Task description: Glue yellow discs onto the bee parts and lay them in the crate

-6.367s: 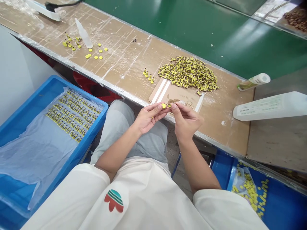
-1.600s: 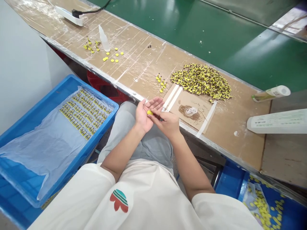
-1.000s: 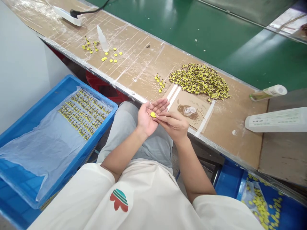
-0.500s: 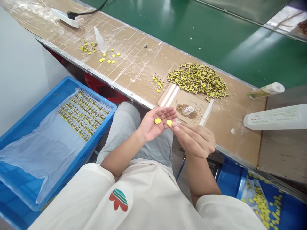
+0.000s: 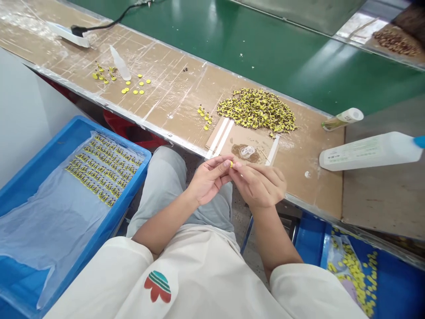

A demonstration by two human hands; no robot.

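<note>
A small yellow disc (image 5: 231, 164) is pinched between both hands, in front of the bench edge. My left hand (image 5: 210, 179) grips it from the left with thumb and fingers. From the right, the fingertips of my right hand (image 5: 259, 184) close on the same disc. Just beyond the hands lies a cardboard piece (image 5: 229, 144) with white tape strips and a small clear dish (image 5: 247, 152) on a brown stain. Behind it is a large heap of yellow and dark small pieces (image 5: 259, 108). Several yellow discs with dark figures (image 5: 206, 118) stand left of the cardboard.
A blue tray (image 5: 133, 177) at left holds rows of small figures on a white sheet. Yellow discs (image 5: 357, 270) fill part of a blue bin at lower right. On the bench stand a dropper bottle (image 5: 120, 64), a large white bottle (image 5: 368, 151) and a small container (image 5: 341, 119).
My left hand has gone from an open palm to a pinch on the disc. The disc that lay on its palm no longer shows. The view has shifted a little to the right.
</note>
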